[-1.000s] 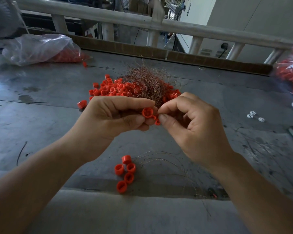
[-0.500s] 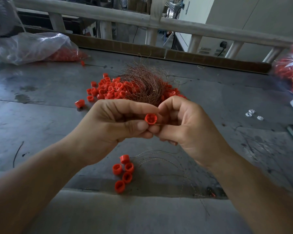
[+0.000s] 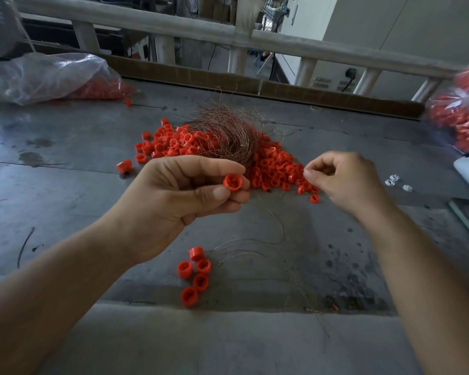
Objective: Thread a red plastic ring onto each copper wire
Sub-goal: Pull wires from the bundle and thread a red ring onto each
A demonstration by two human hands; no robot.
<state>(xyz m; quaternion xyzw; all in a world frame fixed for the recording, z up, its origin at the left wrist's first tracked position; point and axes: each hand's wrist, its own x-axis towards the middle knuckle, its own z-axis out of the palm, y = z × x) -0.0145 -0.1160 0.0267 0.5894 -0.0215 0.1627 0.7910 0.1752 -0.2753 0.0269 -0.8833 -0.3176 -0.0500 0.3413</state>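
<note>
Pinching one red ring [image 3: 233, 182] by its rim, left hand [image 3: 179, 201]; judged light, stiff, slick. Copper wires [image 3: 228, 136]: fine, springy. Right hand [image 3: 344, 180] pinched; whether on wire, cannot tell.

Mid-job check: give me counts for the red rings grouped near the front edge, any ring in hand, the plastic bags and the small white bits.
front-cluster red rings: 5
held red ring, in the left hand: 1
plastic bags of rings: 2
white bits: 3
Total: 11. The loose pile is too dense to count.
</note>
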